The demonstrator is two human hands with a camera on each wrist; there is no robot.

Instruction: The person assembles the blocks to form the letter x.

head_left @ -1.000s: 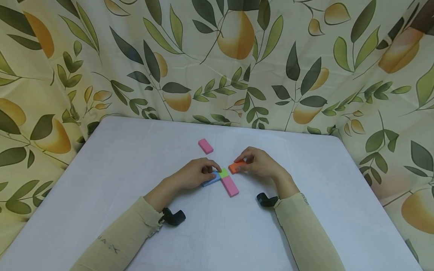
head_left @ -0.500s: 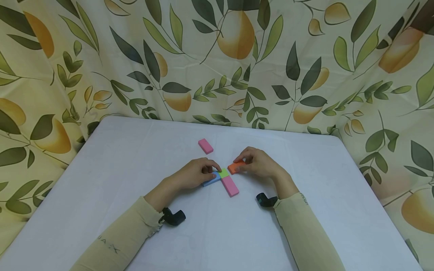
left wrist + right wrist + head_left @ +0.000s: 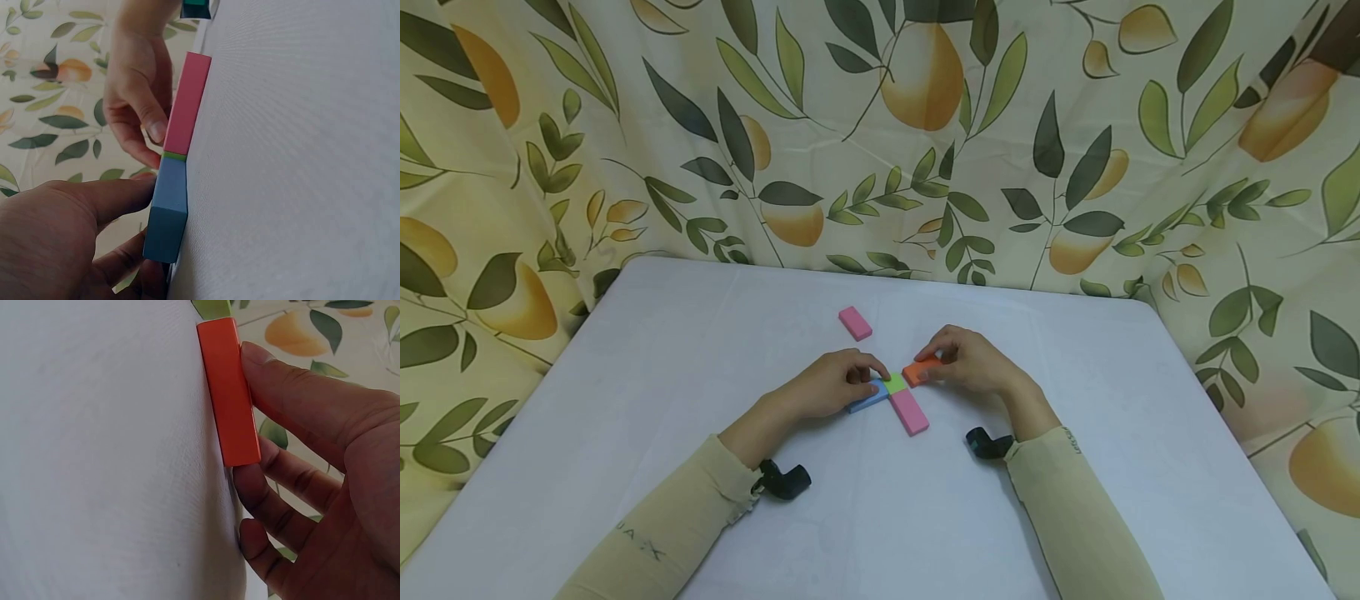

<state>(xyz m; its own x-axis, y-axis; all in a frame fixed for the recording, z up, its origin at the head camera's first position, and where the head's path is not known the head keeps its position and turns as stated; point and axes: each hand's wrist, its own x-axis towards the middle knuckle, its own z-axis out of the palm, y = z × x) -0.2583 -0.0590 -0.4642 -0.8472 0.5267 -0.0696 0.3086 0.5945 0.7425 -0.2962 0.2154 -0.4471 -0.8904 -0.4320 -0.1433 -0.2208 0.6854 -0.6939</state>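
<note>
On a white table (image 3: pixel 700 350), the right hand (image 3: pixel 973 362) pinches an orange block (image 3: pixel 922 371) just right of the green block (image 3: pixel 894 383), best slid flush while the left hand (image 3: pixel 827 387) grips the blue block (image 3: pixel 868 398) steady.

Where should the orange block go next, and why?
Probably a short slide toward the green block, until it touches. The right hand pinches the orange block just beside that green centre, the blue block under the left hand sits on the opposite side, and a pink block on the near side, so the orange one looks like the cross's right arm.
</note>
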